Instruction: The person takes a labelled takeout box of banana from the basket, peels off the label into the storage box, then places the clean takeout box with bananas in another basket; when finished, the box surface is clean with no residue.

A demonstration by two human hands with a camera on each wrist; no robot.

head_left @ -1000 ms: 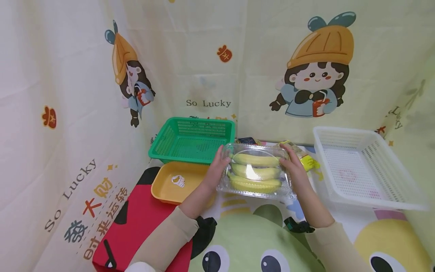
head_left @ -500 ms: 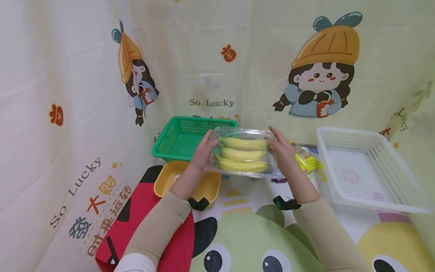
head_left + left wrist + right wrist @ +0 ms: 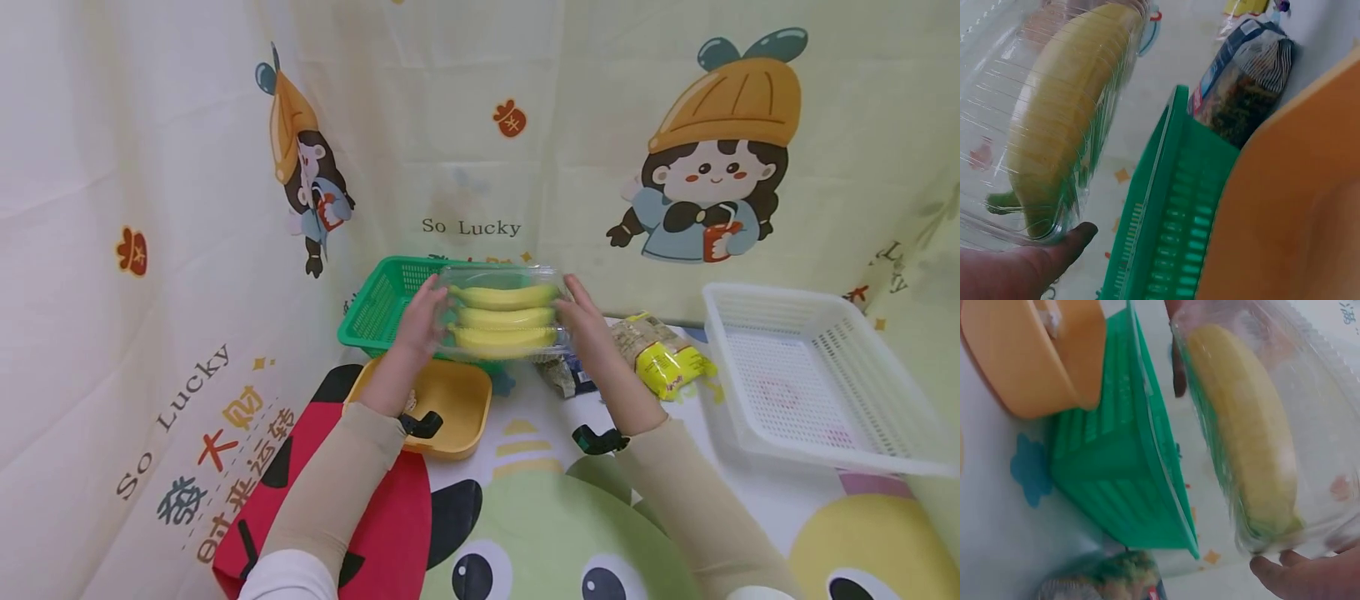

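Note:
A clear plastic clamshell box with three yellow bananas inside hangs above the green basket, tilted so its top faces me. My left hand holds its left end and my right hand its right end. In the left wrist view one finger lies along the box's lower edge. The right wrist view shows fingertips against the other end. Much of the basket's inside is hidden behind the box and left hand.
An orange-yellow tub with a sticker inside stands in front of the green basket. Yellow-and-tan packaged food and a dark bag lie right of centre. A white basket stands far right. Printed cloth walls close off the back and left.
Both hands have carried the banana box leftward and away from me, from over the middle of the table to above the green basket. The bags behind it have come into view.

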